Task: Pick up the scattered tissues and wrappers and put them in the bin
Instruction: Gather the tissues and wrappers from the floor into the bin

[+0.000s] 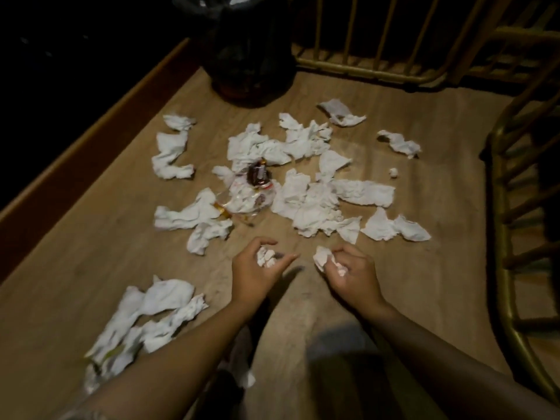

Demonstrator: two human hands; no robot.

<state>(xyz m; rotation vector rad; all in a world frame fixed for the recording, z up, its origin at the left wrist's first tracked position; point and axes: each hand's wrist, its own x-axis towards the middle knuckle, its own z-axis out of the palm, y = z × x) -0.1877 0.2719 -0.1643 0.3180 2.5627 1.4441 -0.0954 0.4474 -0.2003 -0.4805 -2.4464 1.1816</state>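
Our left hand [257, 268] holds a small crumpled tissue [266, 256] in its curled fingers, with the forefinger stretched a little to the right. Our right hand [348, 269] grips another crumpled tissue wad [322, 257], which sticks out on the left side of the fist. Both hands are low over the wooden floor [424, 283], near us, and close to each other but apart.

From the hands outward, most of the litter lies farther away. A large heap of white tissues [312, 201] covers the middle of the floor. A dark brown wrapper [257, 175] and a clear plastic wrapper [245, 198] lie at the left part of that heap. More tissues [169, 156] lie at the far left, and 1 group [154, 310] lies near left, beside our left forearm. A tiny paper ball [393, 172] sits alone at the right. The bin [251, 56], lined with a dark bag, stands at the far side. A railing of golden bars [378, 50] closes the far and right sides.

We judge that we are in the collecting step, and very early, because almost everything is on the floor. The next move asks us either to carry these 2 wads forward to the bin, or to gather more pieces first; with fingers already occupied, we must keep the wads pressed in the palm while we pinch new ones.
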